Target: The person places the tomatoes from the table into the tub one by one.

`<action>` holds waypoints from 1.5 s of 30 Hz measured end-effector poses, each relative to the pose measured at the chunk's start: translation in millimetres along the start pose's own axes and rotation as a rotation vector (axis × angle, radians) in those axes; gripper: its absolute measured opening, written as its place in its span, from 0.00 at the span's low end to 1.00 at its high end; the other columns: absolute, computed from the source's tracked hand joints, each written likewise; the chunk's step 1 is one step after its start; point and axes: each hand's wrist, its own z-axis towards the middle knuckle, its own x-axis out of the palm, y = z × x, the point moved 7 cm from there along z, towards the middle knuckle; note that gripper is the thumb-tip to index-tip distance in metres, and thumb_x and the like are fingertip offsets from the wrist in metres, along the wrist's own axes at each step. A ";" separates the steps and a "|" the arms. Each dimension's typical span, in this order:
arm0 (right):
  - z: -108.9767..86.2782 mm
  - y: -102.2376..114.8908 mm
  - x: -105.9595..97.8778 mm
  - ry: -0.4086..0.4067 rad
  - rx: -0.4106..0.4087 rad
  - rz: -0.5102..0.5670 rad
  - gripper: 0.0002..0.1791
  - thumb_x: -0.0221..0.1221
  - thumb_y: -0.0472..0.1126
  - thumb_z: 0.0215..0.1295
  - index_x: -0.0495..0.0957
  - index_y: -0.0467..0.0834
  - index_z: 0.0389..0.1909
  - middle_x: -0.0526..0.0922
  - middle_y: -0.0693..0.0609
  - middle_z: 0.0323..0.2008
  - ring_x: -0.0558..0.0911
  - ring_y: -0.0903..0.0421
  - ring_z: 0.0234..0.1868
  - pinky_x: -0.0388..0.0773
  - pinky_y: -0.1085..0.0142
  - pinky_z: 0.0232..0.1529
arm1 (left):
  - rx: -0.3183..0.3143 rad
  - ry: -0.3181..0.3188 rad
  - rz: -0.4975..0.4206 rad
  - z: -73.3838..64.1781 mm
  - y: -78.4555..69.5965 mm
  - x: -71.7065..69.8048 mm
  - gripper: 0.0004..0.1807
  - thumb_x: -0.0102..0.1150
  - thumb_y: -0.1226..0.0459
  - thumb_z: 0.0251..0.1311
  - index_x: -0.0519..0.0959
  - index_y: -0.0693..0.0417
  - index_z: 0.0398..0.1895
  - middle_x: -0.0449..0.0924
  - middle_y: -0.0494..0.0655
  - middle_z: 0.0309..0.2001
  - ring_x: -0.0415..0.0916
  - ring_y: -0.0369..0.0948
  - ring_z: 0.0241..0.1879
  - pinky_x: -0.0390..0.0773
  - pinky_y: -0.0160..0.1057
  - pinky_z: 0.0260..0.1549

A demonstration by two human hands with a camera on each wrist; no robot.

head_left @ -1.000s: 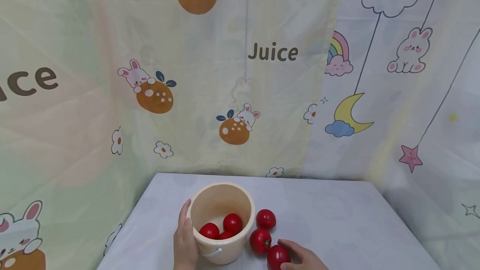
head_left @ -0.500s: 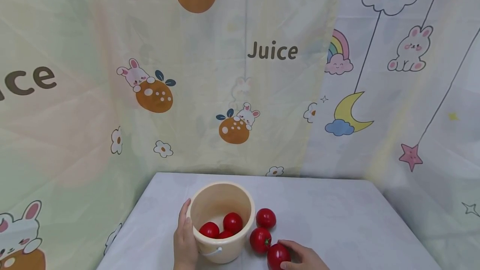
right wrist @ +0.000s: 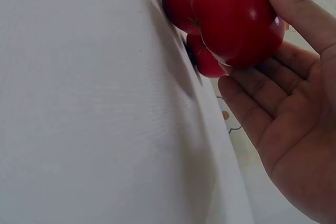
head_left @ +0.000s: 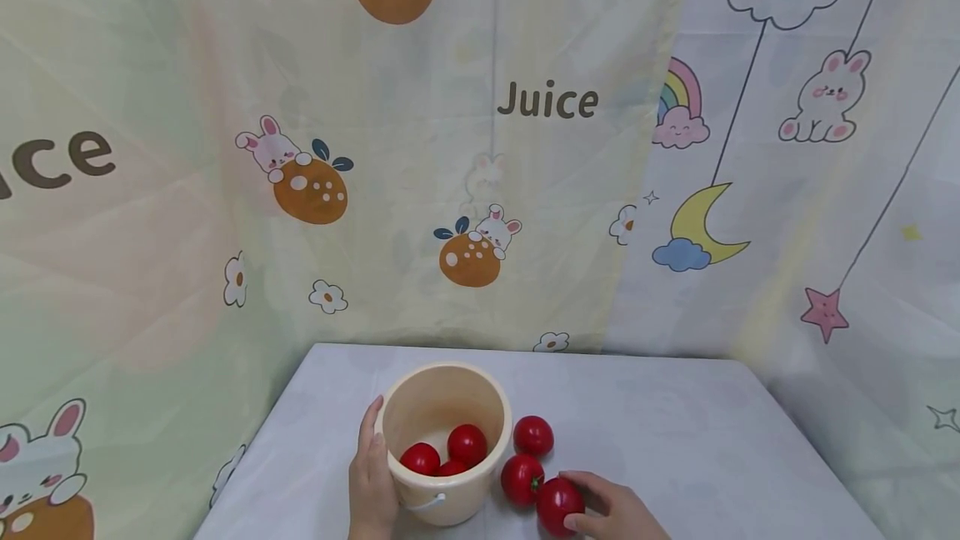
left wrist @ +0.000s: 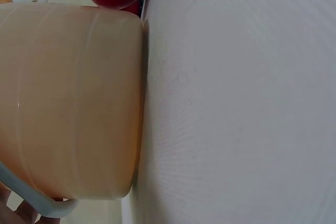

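A cream bucket (head_left: 450, 500) with a pale handle (left wrist: 37, 195) stands on the table, mouth tilted toward the head camera. Three red tomatoes (head_left: 467, 446) show inside. My left hand (head_left: 372, 473) holds the bucket by its left side; in the left wrist view its fingertips show past the handle at the lower left. In my right hand (head_left: 611, 510) is a glossy red tomato (right wrist: 239, 19), pinched between thumb and fingers. Just beyond it are a tomato with a green stem (head_left: 522, 480) and another tomato (head_left: 533, 437), to the right of the bucket.
The white tabletop (head_left: 675, 432) has its back edge against a pale fabric curtain (head_left: 405, 290) printed with rabbits, fruit and flowers. More printed curtain hangs along both sides.
My right hand and its tomato have shifted slightly upward in the head view, nearer the stemmed tomato. The left hand and bucket stay in place.
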 end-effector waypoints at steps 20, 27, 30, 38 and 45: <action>-8.8 43.1 -21.5 -0.024 -0.143 -0.052 0.45 0.67 0.63 0.38 0.69 0.51 0.60 0.74 0.47 0.57 0.74 0.44 0.56 0.80 0.53 0.45 | 0.040 -0.007 0.000 -0.8 -1.7 -2.6 0.22 0.25 0.48 0.69 0.52 0.17 0.65 0.58 0.32 0.68 0.61 0.41 0.66 0.66 0.53 0.56; -11.5 68.5 -34.9 -0.069 -0.214 -0.103 0.42 0.66 0.64 0.39 0.70 0.51 0.59 0.75 0.48 0.56 0.76 0.45 0.56 0.80 0.54 0.46 | 0.007 -0.001 -0.001 -0.8 -1.4 -2.0 0.22 0.27 0.49 0.69 0.51 0.15 0.64 0.57 0.31 0.68 0.61 0.41 0.66 0.66 0.54 0.56; -12.1 76.5 -41.0 -0.072 -0.237 -0.113 0.40 0.66 0.63 0.42 0.70 0.52 0.59 0.76 0.48 0.56 0.75 0.45 0.56 0.79 0.54 0.46 | 0.004 -0.001 0.001 -0.7 -0.7 -1.5 0.22 0.27 0.48 0.69 0.51 0.15 0.64 0.57 0.29 0.68 0.61 0.41 0.66 0.67 0.53 0.56; -16.7 95.3 -52.8 -0.110 -0.290 -0.124 0.38 0.66 0.60 0.44 0.70 0.54 0.59 0.76 0.50 0.56 0.74 0.45 0.58 0.80 0.55 0.46 | 0.003 0.001 0.002 -0.8 -0.2 -1.3 0.22 0.27 0.48 0.69 0.50 0.15 0.64 0.57 0.29 0.68 0.61 0.41 0.66 0.67 0.53 0.56; -17.3 114.8 -61.5 -0.139 -0.318 -0.134 0.36 0.67 0.59 0.43 0.70 0.58 0.58 0.76 0.52 0.56 0.74 0.45 0.58 0.81 0.57 0.44 | 0.022 -0.008 0.002 -0.9 -0.5 -2.1 0.21 0.28 0.47 0.69 0.51 0.15 0.64 0.57 0.29 0.68 0.61 0.40 0.66 0.66 0.52 0.57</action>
